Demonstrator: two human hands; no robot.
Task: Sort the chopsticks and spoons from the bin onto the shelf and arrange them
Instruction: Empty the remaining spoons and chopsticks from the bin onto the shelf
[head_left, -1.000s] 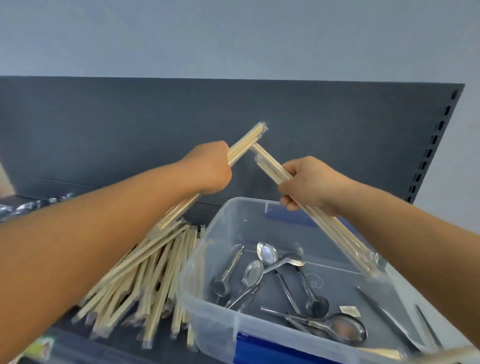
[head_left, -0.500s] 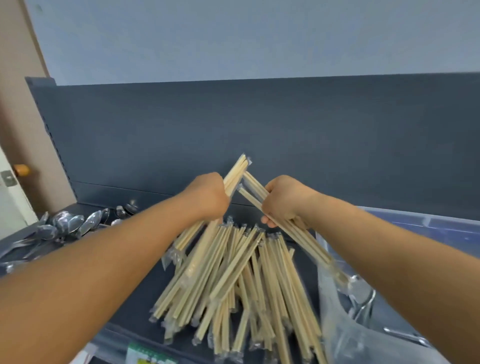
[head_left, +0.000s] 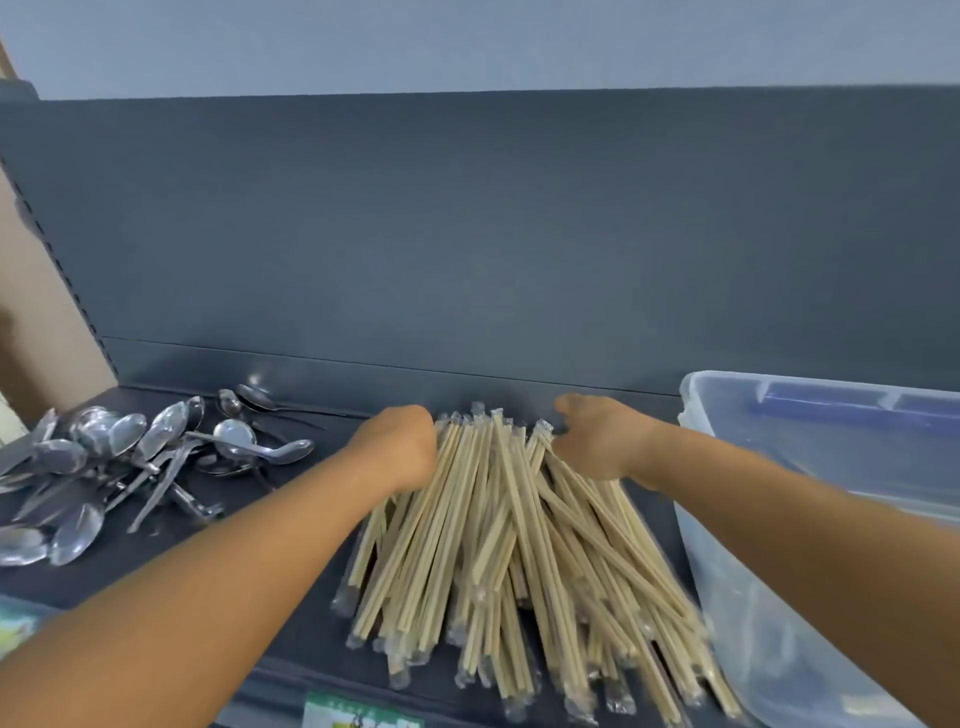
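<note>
Both piles are well built: spoons (head_left: 119, 467) at the shelf's (head_left: 291, 587) left end, wrapped chopsticks (head_left: 498, 545) mid-shelf beside the bin (head_left: 810, 467), its contents unseen. Half a second ago both hands held bundles aloft; now the left hand (head_left: 400, 449) is fisted on the pile's far edge and the right hand (head_left: 597, 441) lies looser, its fingers unclear.

Dark grey back panel (head_left: 467, 234) fills my view from 9 to 3 o'clock. Pale blue-grey wall (head_left: 467, 41) above it at 12. Tan surface (head_left: 36, 322) beside a perforated upright (head_left: 67, 280) at 9. Green-and-white label (head_left: 358, 717) at 6, print blurred.
</note>
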